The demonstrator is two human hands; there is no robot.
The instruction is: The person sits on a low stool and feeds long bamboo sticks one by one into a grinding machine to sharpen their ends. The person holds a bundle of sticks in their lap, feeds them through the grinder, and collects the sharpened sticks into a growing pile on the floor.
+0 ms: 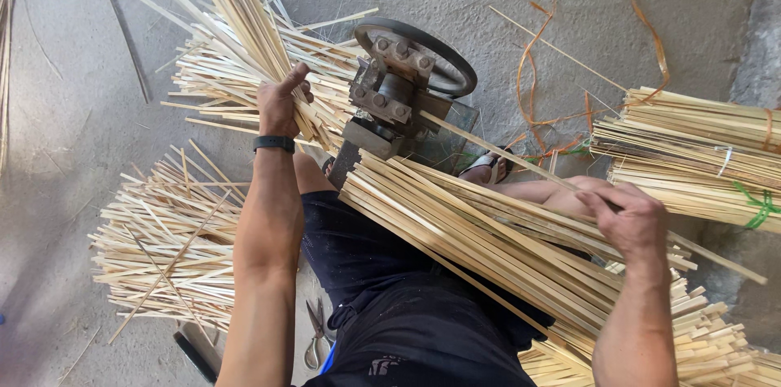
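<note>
floor pile (pixel 163 240): loose bamboo strips, lower left of frame.
left hand (pixel 281 106): closed around strip bundle (pixel 236 21), upper left, just beside the machine.
splitter machine (pixel 399 82): metal, wheel on top, centre.
lap strips (pixel 488 232): across the legs, butting against the machine.
right hand (pixel 630 220): pinching single strip (pixel 521 163), right, lined up with the machine.
tied bundles (pixel 700 155): far right.
step: probably feeding one strip; calls for steady straight push.

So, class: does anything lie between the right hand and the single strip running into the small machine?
Nothing visible. The right hand already touches the single strip, which runs uncovered up to the machine.
</note>
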